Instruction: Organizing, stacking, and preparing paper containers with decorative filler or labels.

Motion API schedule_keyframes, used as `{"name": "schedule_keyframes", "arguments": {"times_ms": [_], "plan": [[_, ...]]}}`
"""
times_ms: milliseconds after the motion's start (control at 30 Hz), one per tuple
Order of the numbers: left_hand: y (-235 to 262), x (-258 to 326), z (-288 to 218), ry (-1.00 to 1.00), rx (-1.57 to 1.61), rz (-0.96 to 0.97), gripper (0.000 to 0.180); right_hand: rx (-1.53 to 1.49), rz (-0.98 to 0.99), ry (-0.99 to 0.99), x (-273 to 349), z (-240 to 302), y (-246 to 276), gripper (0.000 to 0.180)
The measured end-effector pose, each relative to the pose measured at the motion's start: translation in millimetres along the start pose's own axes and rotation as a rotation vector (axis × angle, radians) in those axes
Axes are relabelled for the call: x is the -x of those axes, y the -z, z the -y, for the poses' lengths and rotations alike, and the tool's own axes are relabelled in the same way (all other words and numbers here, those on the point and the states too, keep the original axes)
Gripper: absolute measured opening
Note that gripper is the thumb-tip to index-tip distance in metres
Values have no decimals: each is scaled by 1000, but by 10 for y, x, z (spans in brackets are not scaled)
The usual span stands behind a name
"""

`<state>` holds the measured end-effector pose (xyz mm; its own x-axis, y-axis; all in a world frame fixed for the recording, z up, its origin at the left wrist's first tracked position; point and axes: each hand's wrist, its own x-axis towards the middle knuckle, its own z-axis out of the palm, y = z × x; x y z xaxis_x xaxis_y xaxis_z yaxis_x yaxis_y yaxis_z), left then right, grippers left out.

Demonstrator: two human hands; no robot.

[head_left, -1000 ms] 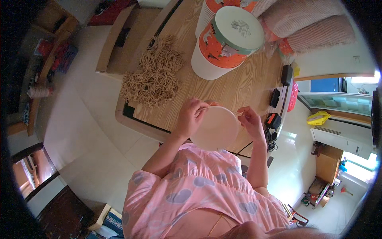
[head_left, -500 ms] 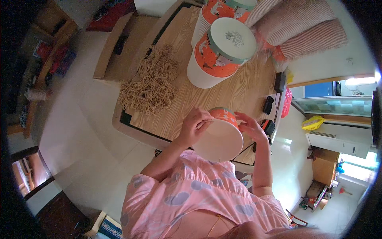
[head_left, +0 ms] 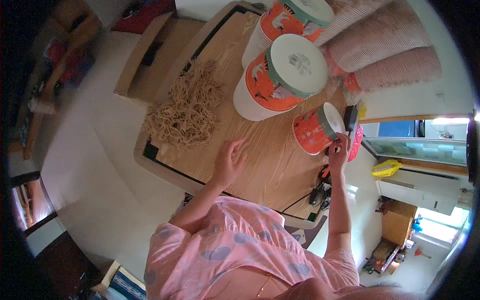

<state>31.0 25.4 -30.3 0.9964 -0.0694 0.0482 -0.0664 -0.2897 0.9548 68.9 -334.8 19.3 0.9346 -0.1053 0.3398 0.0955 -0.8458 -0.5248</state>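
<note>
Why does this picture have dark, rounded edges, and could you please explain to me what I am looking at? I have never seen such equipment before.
There is no robot here: you see a person's own two bare hands. The picture comes from a wide fisheye camera worn on the head and looking down, which is why the edges curve.

On the wood-patterned table lies a tangled heap of brown cord. Behind are two orange and white container stacks, with plastic-wrapped stacks beyond them.

The left hand is open and empty. The right hand has its fingers at the green-banded end of a smaller orange container. They seem to touch it, but I cannot tell how firmly it is held, if at all.
</note>
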Motion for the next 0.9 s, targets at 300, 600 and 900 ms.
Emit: {"name": "schedule_keyframes", "arguments": {"times_ms": [300, 600, 900], "plan": [[6, 45, 265, -10, -33, -83, 39, 233, -300, 152, -197, -811, -510, 24], [-81, 1, 311, 22, -25, -98, 34, 128, -296, -16, -104, -955, -757, 34], [-84, -78, 204, 21, -10, -81, 31, 97, -409, -33, 322, -224, -773, 43]]}}
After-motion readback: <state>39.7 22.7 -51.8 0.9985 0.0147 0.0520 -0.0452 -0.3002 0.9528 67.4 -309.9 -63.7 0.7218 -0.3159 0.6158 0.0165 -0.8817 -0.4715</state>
